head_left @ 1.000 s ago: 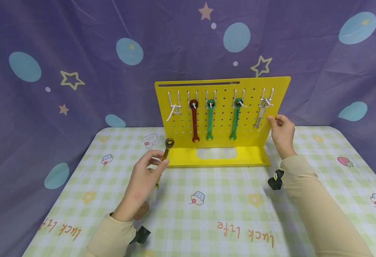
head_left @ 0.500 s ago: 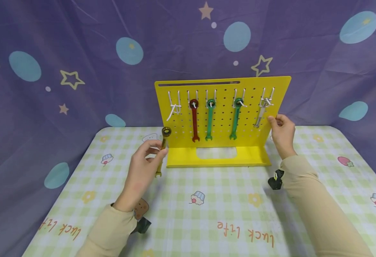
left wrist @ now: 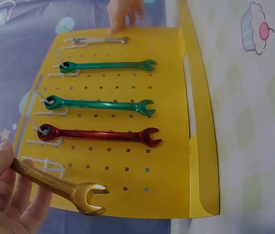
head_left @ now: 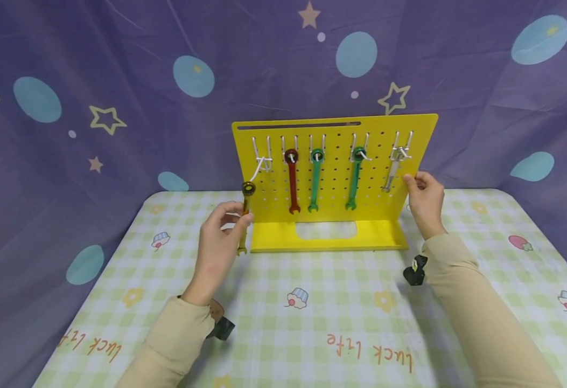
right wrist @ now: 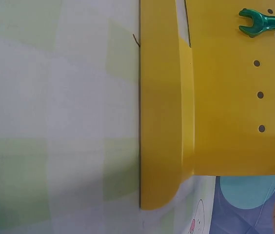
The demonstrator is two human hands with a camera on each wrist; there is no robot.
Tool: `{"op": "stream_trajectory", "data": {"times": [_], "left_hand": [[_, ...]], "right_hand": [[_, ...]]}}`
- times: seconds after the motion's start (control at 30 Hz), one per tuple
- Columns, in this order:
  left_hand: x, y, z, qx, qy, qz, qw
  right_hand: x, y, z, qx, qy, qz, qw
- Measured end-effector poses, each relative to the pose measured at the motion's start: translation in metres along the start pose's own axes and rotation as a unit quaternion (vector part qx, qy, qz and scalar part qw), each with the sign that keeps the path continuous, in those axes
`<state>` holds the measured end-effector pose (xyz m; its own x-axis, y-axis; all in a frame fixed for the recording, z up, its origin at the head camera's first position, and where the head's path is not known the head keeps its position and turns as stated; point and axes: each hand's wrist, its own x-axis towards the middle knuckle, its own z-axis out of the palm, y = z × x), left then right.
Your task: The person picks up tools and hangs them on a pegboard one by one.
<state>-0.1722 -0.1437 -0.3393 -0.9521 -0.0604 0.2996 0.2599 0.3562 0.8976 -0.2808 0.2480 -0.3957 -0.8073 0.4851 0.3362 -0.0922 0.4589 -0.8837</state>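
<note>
Pinched between the thumb and fingers of my left hand is a gold combination wrench, ring end up. Its ring is just below the tip of the white hook at the board's left end, and no wrench hangs there. My right hand grips the right edge of the yellow pegboard. On the other hooks hang a red wrench, two green ones, the left green wrench and the right green wrench, and a small silver wrench.
The pegboard's yellow base lip rests on a checked tablecloth with printed cupcakes. Behind the board hangs a purple curtain with stars and blue ovals. A black wrist strap piece shows under the right sleeve.
My left hand has moved up and slightly away from me, raising the gold wrench toward the left hook. The wrench now hangs more upright. My right hand stays on the board's edge.
</note>
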Motion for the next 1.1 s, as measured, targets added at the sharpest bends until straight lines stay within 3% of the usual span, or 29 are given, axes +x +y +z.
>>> {"op": "stream_trajectory", "data": {"times": [0.37,1.1], "left_hand": [[0.016,-0.009,0.007,-0.007,0.008,-0.006,0.9999],[0.03,-0.019,0.016,0.01,0.028,-0.001,0.9996]], "right_hand": [[0.001,0.0,0.001,0.001,-0.004,0.01,1.0],[0.0,-0.002,-0.001,-0.004,-0.008,0.019,1.0]]}}
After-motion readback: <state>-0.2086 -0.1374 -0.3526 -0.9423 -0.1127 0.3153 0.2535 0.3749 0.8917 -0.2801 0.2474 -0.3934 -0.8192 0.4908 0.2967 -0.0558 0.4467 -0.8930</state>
